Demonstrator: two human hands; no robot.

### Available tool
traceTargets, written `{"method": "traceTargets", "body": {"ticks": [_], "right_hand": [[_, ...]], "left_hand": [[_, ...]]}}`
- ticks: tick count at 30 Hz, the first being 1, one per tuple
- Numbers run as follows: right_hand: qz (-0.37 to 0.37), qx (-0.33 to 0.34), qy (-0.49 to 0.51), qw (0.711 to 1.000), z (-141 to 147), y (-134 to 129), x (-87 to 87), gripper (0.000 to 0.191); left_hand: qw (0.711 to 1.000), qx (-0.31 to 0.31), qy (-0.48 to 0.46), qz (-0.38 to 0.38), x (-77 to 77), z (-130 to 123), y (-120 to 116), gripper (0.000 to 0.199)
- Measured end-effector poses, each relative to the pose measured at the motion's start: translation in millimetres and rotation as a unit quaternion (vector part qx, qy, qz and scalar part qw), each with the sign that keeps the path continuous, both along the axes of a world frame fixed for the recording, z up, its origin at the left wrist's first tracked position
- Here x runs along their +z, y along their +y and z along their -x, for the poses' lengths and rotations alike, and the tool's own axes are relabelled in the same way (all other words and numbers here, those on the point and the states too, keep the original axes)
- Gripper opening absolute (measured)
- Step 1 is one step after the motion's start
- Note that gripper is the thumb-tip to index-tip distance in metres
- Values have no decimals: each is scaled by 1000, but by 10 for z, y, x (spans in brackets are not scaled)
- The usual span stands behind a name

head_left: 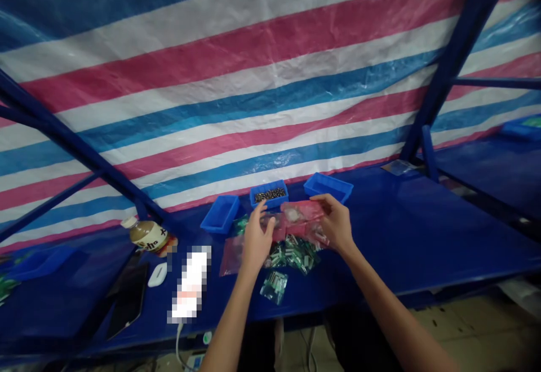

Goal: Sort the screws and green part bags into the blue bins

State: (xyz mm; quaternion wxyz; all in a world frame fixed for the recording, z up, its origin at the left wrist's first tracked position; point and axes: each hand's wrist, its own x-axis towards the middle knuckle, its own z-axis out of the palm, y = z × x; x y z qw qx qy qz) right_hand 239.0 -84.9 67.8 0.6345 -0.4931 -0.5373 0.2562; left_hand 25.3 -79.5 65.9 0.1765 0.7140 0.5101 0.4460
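Observation:
Pink translucent plastic bags (296, 227) lie in an overlapping pile at the middle of the blue table. My right hand (337, 222) curls around the right end of the upper pink bag and grips it; the thumb is hidden. At the left of the pile is my left hand (256, 239), its thumb and forefinger spread apart beside the bags. Whether it touches them I cannot tell. Another pink bag (230, 256) lies flat behind its wrist. Small clear packets with green and white contents (298, 255) are heaped below, and a single packet (274, 286) lies nearer the front edge.
Behind the pile stand a blue bin of small metal parts (269, 194) and two more blue bins (220, 214) (328, 187). To the left are a drink bottle (149, 235), a white case (158, 275), a dark tablet-like device (129, 299) and a blurred-out white object (191, 284). Blue frame posts flank the table.

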Motion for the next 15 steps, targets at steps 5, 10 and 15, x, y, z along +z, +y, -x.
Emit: {"method": "traceTargets", "body": {"ticks": [5,10,15], "right_hand": [[-55,-2,-224,973,238,-129,-66,21],[-74,221,-484,843,713,-230,-176,21],[-52,298,-433,849,643,-233,-137,26]], "left_hand": [[992,109,59,-21,-100,261,-18,29],[993,102,52,-6,-118,380,-168,33],[975,43,219,-16,-273,337,-195,36]]}}
